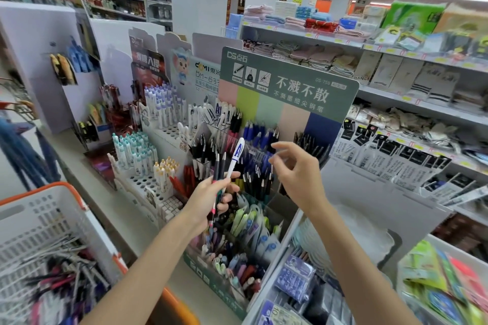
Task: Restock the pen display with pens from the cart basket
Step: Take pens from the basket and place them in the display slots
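Observation:
My left hand grips a small bunch of pens, among them a white pen with a blue letter and two dark ones, held upright in front of the pen display. My right hand hovers just right of the bunch, its fingers relaxed and holding nothing, close to the dark blue pens standing in the display. The white cart basket with an orange rim sits at the lower left and holds several loose pens.
White pen racks stand left of the display. A tray of pastel pens sits below my hands. Shelves of towels and socks run along the right, and packaged goods fill the lower right.

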The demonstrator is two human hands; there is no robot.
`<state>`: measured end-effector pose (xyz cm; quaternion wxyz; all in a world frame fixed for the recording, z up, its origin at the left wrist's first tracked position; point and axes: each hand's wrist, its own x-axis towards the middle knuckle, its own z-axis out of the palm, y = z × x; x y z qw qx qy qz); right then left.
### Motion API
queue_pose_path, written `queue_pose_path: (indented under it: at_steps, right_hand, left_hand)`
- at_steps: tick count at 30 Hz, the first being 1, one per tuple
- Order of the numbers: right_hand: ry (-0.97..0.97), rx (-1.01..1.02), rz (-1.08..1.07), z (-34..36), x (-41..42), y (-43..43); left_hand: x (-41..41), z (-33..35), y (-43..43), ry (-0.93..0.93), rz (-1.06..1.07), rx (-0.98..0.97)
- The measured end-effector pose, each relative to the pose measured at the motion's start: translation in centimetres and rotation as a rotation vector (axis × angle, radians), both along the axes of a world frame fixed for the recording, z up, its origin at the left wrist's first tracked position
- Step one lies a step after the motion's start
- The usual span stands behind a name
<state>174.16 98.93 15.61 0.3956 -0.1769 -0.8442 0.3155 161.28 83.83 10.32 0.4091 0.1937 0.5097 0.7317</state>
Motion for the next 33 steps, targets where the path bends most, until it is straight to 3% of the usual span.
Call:
queue_pose_path:
  at_steps: [5,13,20,26,33]
  right_hand:
    - [-0.085,-0.130,0.130,2.6,-2.5,-1.4]
    - [-0.034,-0.147,0.229,5.8,-8.6,-1.9]
    - [0.278,-0.036,0.079,10.7,-14.4,0.5]
    - [0.078,0.237,0.060,9.1,-18.4,1.8]
    - [-0.153,0.326,-0.013,5.8,-19.5,2.5]
  left_hand:
    - [-0.2,1.9,1.1,0.096,-0.045,0.013]
    - [-2.8,5.8,0.7,0.122,-0.021,0.082]
    - [-5.9,6.0,-1.1,0.112,0.237,0.026]
    - [-7.0,5.1,-2.4,0.082,0.252,0.030]
    - [-7.5,4.7,-3.2,0.052,0.258,0.018]
